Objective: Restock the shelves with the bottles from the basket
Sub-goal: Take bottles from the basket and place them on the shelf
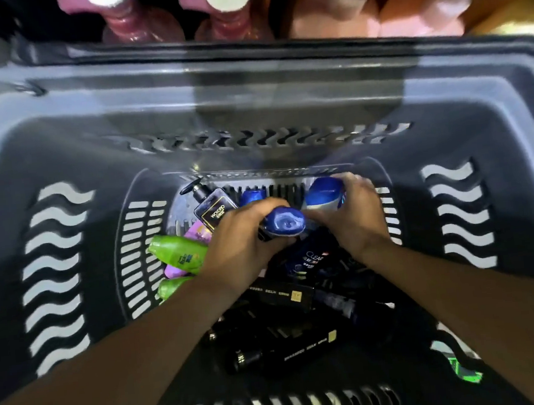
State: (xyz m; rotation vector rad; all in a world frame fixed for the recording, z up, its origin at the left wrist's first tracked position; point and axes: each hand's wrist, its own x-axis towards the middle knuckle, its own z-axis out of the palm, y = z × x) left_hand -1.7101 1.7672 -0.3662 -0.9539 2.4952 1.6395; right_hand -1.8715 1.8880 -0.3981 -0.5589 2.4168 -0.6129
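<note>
The head view looks straight down into a grey basket (58, 150) with wavy slots in its walls. Both hands are deep inside it. The left hand (243, 237) curls round a blue bottle (285, 221), its blue end facing the camera. The right hand (353, 213) grips a second blue bottle (325, 195) with a white band, just beside the first. A third blue cap (252, 195) shows behind them. Two green bottles (179, 251) lie at the left (the lower one half hidden by the arm), with something purple (197, 233) between and under them. A dark pump bottle (212, 207) leans at the back; a dark bottle marked CLEAR (310, 257) lies under the wrists, and at least two black bottles (281, 294) lie nearer the camera. Beyond the basket stand two pink bottles (130, 16) with white caps, blurred.
</note>
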